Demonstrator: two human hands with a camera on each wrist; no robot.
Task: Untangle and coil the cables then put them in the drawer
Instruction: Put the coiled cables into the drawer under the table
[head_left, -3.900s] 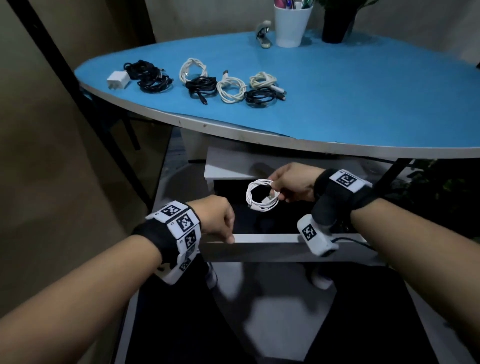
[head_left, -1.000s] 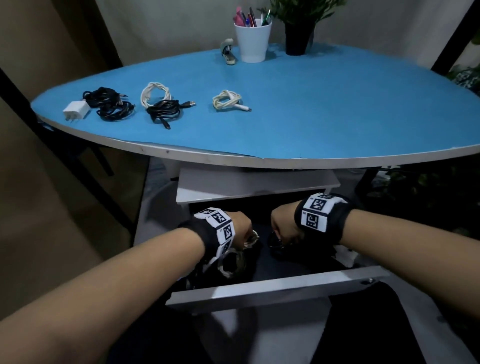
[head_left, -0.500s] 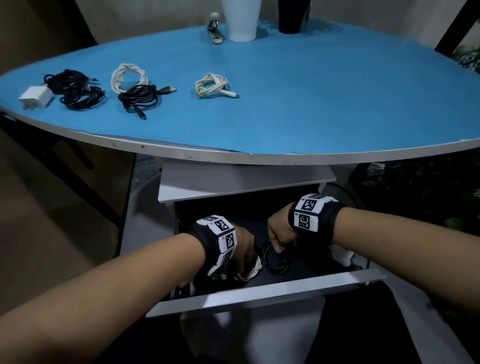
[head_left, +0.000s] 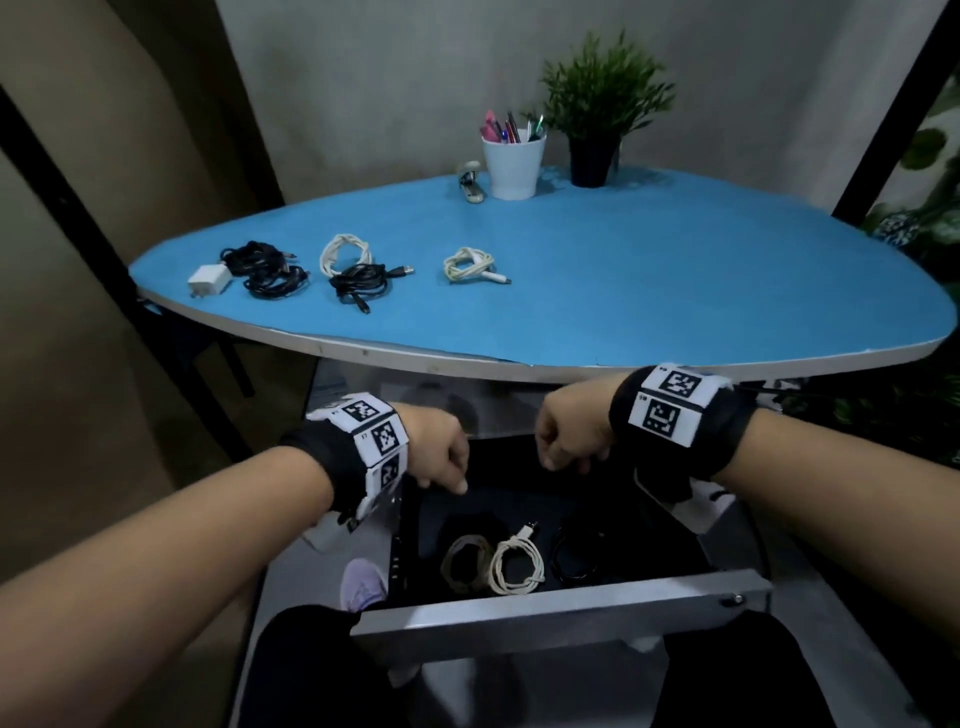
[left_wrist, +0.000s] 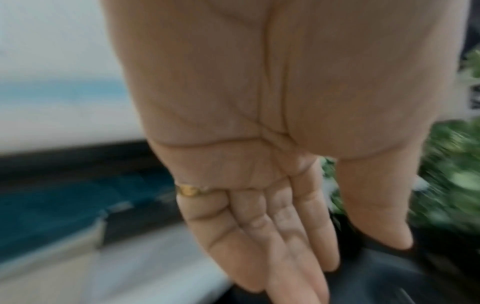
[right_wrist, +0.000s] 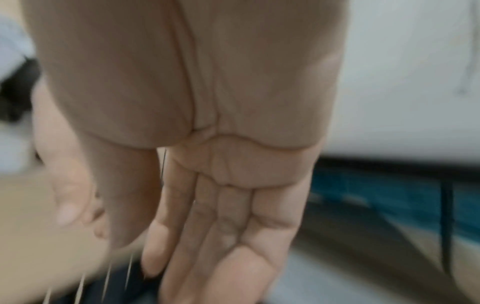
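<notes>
- Blue worktop: coiled black and white cables remaining.
- Open drawer: three coils, two pale, one black.
- Wrist views only: left hand and right hand released, fingers straight, empty.

matt blue table top with pale painted edge; smooth grey metal-looking drawer front; glossy white pen cup; braided cream cable, cloth-like.

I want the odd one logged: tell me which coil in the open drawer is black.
The black coil is the rightmost of three in the drawer, nearest under the right hand. The beige coil and white coil lie to its left.
</notes>
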